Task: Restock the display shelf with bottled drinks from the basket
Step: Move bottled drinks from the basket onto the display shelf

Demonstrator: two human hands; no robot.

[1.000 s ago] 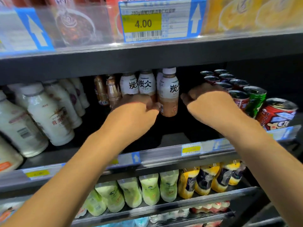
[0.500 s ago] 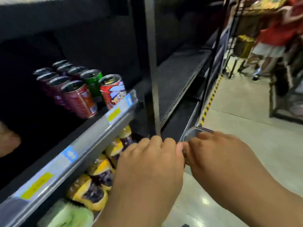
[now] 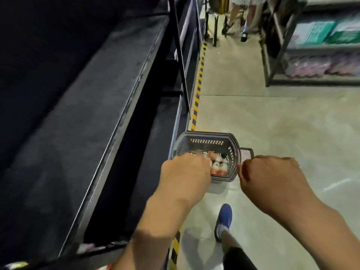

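A dark plastic basket [image 3: 206, 141] stands on the floor beside the foot of the shelf unit. Several small bottled drinks [image 3: 218, 166] with white and brown labels stand upright in it. My left hand [image 3: 186, 173] hangs over the basket's near left part, back of the hand toward me, fingers bent down toward the bottles with their tips hidden. My right hand [image 3: 270, 181] hovers just right of the basket's rim, close to its handle [image 3: 247, 150], fingers loosely bent with nothing in them.
A dark bare shelf board [image 3: 81, 117] runs along the left. Yellow-black tape [image 3: 198, 88] marks the floor edge. My blue shoe [image 3: 224, 216] is behind the basket. Another rack [image 3: 311, 47] with packaged goods stands far right, and a person's legs [image 3: 243, 18] are at the back.
My view swung from the stocked drink shelf down and right to the floor basket. Both hands left the bottles on the shelf and dropped to the basket.
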